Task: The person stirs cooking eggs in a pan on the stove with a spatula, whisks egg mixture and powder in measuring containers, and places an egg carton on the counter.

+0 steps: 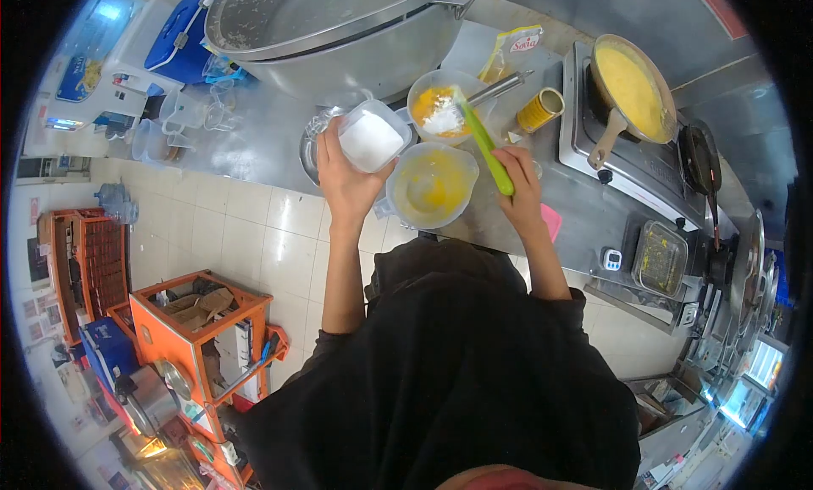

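My left hand (345, 178) is wrapped round a small clear container of white powder (371, 141), held tilted above the counter. In my right hand (517, 178) is a green-handled spatula (489, 151), its pale head in a bowl (437, 100) that holds yellow mix and white powder. A metal whisk (500, 88) leans in that same bowl. Just below sits a clear jug (432, 187) with yellow residue inside. To the right of the bowl a yellow can (539, 110) lies near a yellow-and-clear packet (511, 51).
A large metal pot (339, 58) stands at the back left. On the right, a pan of yellow food (631, 88) rests on a portable stove (577, 109). A blue-and-white timer (611, 259) and a glass dish (660, 260) are near the front right. Clear cups (182, 113) stand left.
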The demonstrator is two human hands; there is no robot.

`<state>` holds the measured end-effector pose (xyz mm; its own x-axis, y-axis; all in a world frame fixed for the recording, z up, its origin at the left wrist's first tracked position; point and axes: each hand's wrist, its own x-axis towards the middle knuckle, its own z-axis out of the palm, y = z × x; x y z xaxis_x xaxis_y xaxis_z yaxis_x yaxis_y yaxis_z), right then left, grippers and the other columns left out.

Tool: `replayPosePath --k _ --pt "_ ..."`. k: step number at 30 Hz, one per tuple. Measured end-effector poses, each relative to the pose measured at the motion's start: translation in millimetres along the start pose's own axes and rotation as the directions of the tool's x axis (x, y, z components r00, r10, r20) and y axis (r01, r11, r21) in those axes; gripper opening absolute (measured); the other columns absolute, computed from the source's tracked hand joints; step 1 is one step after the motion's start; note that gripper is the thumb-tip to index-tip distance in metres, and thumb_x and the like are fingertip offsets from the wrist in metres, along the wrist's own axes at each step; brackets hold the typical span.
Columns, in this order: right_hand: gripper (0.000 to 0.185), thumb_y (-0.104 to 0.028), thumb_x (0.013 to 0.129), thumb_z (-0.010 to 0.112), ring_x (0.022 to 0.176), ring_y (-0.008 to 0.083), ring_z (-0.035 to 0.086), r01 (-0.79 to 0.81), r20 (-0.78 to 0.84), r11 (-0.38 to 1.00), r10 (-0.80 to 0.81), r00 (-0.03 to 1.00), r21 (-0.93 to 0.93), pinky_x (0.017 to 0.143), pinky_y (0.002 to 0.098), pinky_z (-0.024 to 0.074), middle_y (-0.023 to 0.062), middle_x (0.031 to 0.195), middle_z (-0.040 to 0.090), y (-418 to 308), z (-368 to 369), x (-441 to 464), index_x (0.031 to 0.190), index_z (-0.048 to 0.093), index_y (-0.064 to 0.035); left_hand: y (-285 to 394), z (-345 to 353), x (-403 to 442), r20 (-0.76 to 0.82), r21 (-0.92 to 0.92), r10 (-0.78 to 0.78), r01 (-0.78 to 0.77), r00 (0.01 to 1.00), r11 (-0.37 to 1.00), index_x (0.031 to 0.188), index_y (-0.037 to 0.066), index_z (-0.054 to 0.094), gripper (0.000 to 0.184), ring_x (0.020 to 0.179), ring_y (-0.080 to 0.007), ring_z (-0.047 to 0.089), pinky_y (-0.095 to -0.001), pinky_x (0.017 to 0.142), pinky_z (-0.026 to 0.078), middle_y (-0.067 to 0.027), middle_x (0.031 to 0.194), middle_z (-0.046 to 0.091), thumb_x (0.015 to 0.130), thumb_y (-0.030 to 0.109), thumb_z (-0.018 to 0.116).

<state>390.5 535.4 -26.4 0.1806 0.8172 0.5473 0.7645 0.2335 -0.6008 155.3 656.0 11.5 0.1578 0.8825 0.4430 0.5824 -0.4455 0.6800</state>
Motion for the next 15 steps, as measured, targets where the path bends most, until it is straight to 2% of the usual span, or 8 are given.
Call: replayPosePath --k 2,4,6,7,9,13,15 --pt "0.051 0.013 0.063 0.055 0.098 0.0296 0.056 0.003 -0.048 1.000 -0.002 0.999 0.016 0.082 0.0329 0.0457 0.0137 0.105 0.054 -1 -10 -8 0.112 0.058 -0.0017 6 1 -1 -0.020 0.018 0.057 -0.057 0.998 0.998 0.123 0.000 0.044 0.086 0.106 -0.0356 0.052 -0.0417 0.089 0.044 -0.0169 0.113 0.052 0.050 0.015 0.086" --pt "0.053 0.013 0.063 0.056 0.098 0.0294 0.056 -0.001 -0.099 1.000 0.004 0.995 0.027 0.082 0.0328 0.0457 0.0137 0.107 0.054 2 -16 -16 0.113 0.058 -0.0023 15 2 -2 -0.022 0.011 0.051 -0.050 0.998 0.999 0.123 0.000 0.044 0.086 0.106 -0.0353 0.052 -0.0416 0.089 0.044 -0.0168 0.112 0.052 0.050 0.015 0.086" --pt "0.055 0.013 0.062 0.056 0.099 0.0301 0.056 0.093 -0.161 0.996 -0.093 0.983 -0.008 0.082 0.0337 0.0460 0.0143 0.111 0.053 11 -17 -27 0.114 0.058 -0.0029 22 7 -4 -0.018 -0.004 0.053 -0.053 0.998 0.999 0.123 0.000 0.045 0.085 0.106 -0.0350 0.052 -0.0414 0.089 0.044 -0.0167 0.111 0.053 0.050 0.015 0.087" --pt "0.055 0.013 0.062 0.056 0.099 0.0301 0.056 0.085 -0.166 0.996 -0.087 0.982 -0.017 0.082 0.0337 0.0460 0.0143 0.111 0.053 20 -14 -31 0.114 0.058 -0.0029 26 10 -6 -0.042 -0.025 0.049 -0.050 0.998 0.998 0.123 0.000 0.045 0.085 0.106 -0.0349 0.052 -0.0413 0.089 0.044 -0.0167 0.111 0.053 0.050 0.015 0.087" --pt "0.052 0.013 0.064 0.058 0.098 0.0301 0.056 0.004 0.182 0.996 -0.021 0.983 0.093 0.084 0.0344 0.0462 0.0144 0.112 0.052 38 -2 -36 0.114 0.059 -0.0031 33 16 -10 -0.063 -0.053 0.053 -0.056 0.997 0.997 0.123 0.000 0.045 0.085 0.105 -0.0347 0.052 -0.0413 0.090 0.043 -0.0167 0.112 0.053 0.050 0.016 0.087" --pt "0.051 0.012 0.066 0.058 0.098 0.0305 0.056 0.106 0.059 0.988 -0.113 0.992 0.112 0.087 0.0351 0.0454 0.0142 0.113 0.051 46 1 -50 0.115 0.058 -0.0040 42 21 -19 -0.124 -0.031 0.013 -0.017 0.992 0.999 0.123 0.000 0.045 0.086 0.106 -0.0335 0.052 -0.0410 0.091 0.043 -0.0164 0.113 0.053 0.051 0.018 0.088" --pt "0.037 0.009 0.071 0.060 0.092 0.0262 0.057 -0.006 -0.090 0.995 0.015 0.996 0.098 0.082 0.0335 0.0460 0.0129 0.101 0.056 39 -15 -59 0.107 0.061 -0.0005 46 22 -30 -0.120 -0.036 -0.002 -0.002 0.993 0.999 0.123 0.000 0.046 0.086 0.108 -0.0328 0.052 -0.0407 0.092 0.042 -0.0161 0.114 0.053 0.051 0.019 0.089"
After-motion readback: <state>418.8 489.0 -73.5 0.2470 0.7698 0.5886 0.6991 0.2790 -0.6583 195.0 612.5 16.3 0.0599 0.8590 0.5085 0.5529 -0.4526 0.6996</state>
